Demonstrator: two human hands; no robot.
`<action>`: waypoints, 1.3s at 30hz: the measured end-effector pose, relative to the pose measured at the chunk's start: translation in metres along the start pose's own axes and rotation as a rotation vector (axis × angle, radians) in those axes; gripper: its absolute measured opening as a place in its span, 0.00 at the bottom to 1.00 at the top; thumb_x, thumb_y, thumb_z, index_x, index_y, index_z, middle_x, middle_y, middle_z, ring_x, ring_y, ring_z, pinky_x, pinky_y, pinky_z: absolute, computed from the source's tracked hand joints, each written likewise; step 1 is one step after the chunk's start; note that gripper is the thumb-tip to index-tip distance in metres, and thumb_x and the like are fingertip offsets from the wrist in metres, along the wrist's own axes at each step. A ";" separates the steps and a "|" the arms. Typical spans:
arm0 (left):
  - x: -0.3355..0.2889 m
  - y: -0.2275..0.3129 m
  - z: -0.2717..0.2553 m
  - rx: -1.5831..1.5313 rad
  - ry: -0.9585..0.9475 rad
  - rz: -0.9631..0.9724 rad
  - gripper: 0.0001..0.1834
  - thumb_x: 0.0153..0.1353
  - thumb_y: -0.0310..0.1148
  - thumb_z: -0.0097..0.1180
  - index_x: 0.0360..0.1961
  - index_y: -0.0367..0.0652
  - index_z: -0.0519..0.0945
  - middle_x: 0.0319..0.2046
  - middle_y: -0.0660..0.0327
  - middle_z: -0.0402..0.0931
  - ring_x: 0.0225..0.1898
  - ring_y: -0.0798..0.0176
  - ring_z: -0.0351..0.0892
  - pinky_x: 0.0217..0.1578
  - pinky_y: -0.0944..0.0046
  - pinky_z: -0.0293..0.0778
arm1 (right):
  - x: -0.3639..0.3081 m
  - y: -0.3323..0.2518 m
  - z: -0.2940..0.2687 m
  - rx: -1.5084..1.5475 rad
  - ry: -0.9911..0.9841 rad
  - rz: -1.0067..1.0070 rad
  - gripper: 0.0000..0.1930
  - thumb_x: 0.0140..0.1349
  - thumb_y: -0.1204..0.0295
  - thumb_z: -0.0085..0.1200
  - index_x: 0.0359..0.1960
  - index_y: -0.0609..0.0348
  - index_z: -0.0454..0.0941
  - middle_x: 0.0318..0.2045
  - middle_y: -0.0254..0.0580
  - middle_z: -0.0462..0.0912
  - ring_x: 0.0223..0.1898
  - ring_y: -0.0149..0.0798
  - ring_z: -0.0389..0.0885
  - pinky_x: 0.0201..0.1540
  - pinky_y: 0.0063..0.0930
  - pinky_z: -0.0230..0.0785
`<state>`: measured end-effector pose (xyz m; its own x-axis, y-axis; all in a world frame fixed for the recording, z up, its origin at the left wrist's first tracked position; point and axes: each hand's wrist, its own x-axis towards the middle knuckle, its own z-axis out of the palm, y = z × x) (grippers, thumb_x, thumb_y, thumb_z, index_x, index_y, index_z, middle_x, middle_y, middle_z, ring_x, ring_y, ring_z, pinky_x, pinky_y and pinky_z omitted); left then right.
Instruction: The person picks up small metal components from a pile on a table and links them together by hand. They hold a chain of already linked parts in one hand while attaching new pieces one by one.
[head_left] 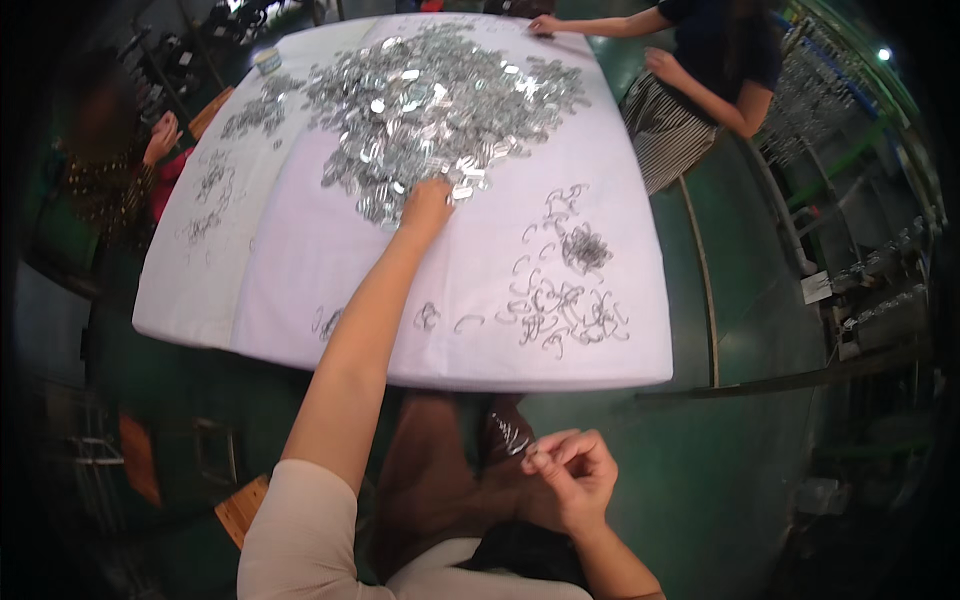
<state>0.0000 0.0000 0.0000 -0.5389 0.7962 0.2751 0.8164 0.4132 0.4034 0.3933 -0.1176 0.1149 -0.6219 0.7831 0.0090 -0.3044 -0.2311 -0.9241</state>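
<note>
My left hand (428,208) reaches over the table to the near edge of a heap of flat, shiny metal pieces (440,100). Its fingers are curled down among the pieces, and their tips are hidden. Low in front of my body, off the table, my right hand (582,478) is closed in a pinch. What sits between thumb and forefinger is too small to name. Close beside those fingertips glint some small shiny bits (510,435) over a dark brown surface.
A white cloth covers the table (390,350). Thin curved metal hooks (560,310) lie scattered at its near right, with a dense clump (585,248) above them. A small tub (267,60) stands far left. One person (715,70) is at the far right, another (110,170) at left.
</note>
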 end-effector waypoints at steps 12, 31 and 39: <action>-0.034 0.031 -0.019 -0.542 -0.147 -0.297 0.14 0.48 0.23 0.59 0.39 0.41 0.76 0.25 0.55 0.76 0.28 0.57 0.79 0.30 0.61 0.75 | 0.000 0.008 -0.006 0.072 -0.085 0.003 0.08 0.57 0.87 0.50 0.29 0.63 0.66 0.35 0.48 0.77 0.34 0.31 0.78 0.40 0.25 0.75; -0.267 0.186 -0.139 -1.451 -0.244 -0.336 0.06 0.55 0.21 0.57 0.34 0.36 0.73 0.34 0.57 0.78 0.34 0.70 0.77 0.37 0.72 0.74 | -0.023 -0.001 -0.003 0.037 0.060 -0.003 0.09 0.57 0.86 0.52 0.28 0.61 0.65 0.32 0.43 0.77 0.31 0.27 0.76 0.36 0.21 0.73; -0.276 0.192 -0.131 -1.393 -0.177 -0.285 0.06 0.54 0.21 0.58 0.34 0.34 0.76 0.34 0.60 0.78 0.35 0.73 0.76 0.38 0.74 0.74 | -0.018 0.002 0.000 0.046 0.031 -0.008 0.09 0.57 0.86 0.52 0.28 0.62 0.65 0.33 0.42 0.77 0.31 0.27 0.75 0.37 0.21 0.73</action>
<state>0.2787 -0.1985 0.1160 -0.5299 0.8476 -0.0275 -0.2342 -0.1151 0.9653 0.4040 -0.1319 0.1126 -0.5970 0.8022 0.0036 -0.3423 -0.2507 -0.9055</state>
